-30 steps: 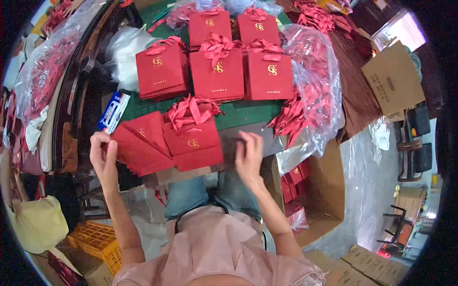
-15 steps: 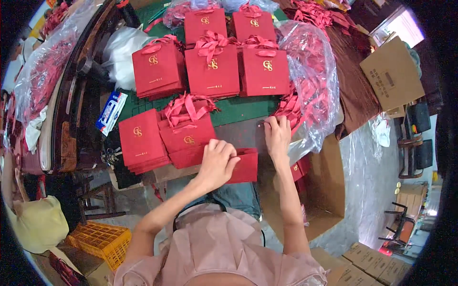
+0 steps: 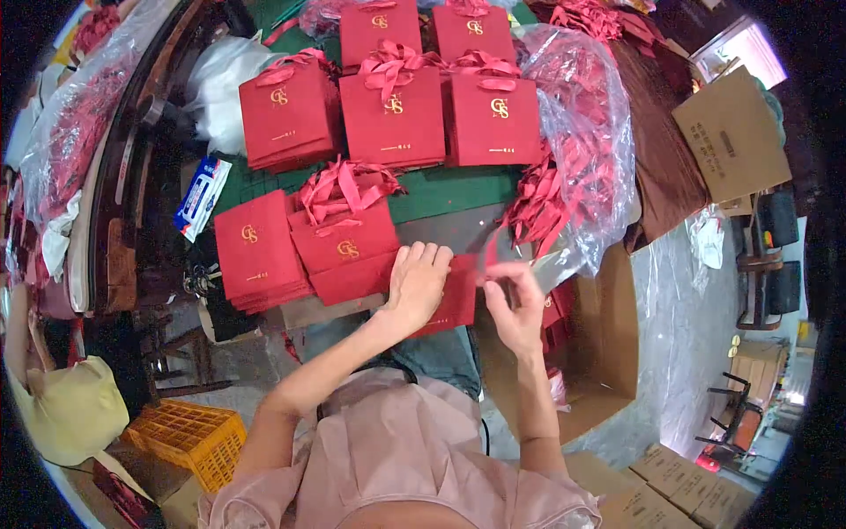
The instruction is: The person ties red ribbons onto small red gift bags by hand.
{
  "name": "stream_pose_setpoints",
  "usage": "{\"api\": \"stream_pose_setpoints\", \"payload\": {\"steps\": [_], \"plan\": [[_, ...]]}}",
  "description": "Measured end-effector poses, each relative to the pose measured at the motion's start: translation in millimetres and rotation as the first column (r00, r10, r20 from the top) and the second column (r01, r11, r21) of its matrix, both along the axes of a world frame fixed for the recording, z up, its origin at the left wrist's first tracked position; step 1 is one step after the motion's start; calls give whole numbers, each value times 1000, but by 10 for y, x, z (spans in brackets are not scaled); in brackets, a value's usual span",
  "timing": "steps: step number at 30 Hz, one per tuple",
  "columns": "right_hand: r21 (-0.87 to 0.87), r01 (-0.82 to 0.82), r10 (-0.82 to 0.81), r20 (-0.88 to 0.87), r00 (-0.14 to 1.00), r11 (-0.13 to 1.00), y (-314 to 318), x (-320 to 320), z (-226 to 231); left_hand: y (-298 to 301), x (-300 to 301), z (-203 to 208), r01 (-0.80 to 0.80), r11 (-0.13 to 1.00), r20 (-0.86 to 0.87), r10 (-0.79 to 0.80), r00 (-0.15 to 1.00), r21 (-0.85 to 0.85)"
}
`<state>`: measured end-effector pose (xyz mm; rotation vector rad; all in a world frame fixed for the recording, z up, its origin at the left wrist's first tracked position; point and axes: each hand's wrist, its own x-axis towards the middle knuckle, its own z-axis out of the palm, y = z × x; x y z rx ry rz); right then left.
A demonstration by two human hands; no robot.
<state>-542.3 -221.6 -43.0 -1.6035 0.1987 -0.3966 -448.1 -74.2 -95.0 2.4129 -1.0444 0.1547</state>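
Note:
At the table's near edge lies a red paper bag [image 3: 456,298], partly covered by my left hand [image 3: 418,284], whose fingers are closed over its upper left part. My right hand [image 3: 515,304] is at the bag's right side, thumb and fingers pinched on a red ribbon [image 3: 491,249]. Motion smears the ribbon and the fingertips. A loose bunch of red ribbons [image 3: 539,207] lies just beyond my right hand. Left of my left hand are a stack of red bags with ribbon handles [image 3: 348,269] and another stack of red bags [image 3: 257,251].
More red bag stacks [image 3: 392,123] stand across the green tabletop [image 3: 427,201]. A clear plastic bag of ribbons [image 3: 599,132] lies at right. Below the table's right edge is an open cardboard box [image 3: 604,353] with red bags inside. A blue-white packet [image 3: 203,198] lies at left.
My right hand has moved from the ribbon bunch toward the near bag, bringing a ribbon with it. My left hand has shifted right and slightly away from me on the bag.

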Motion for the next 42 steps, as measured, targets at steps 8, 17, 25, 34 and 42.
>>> {"api": "stream_pose_setpoints", "payload": {"steps": [8,17,25,34,42], "plan": [[-391,100,-194,-209,958,915,39,-14,-493,-20,28,114,23,991,-230,-54,972,-135],[-414,134,-190,-95,977,900,45,26,-573,-28,63,144,25,986,-340,-81,937,-165],[-342,189,-250,-144,958,921,87,45,-507,-20,57,179,33,983,-366,-99,925,-182],[-435,100,-193,-175,965,895,65,67,-376,-29,52,167,22,986,-412,-89,907,-167],[-369,71,-157,-208,965,927,-17,26,-387,-24,123,130,-93,949,-690,-150,708,-302]]}}
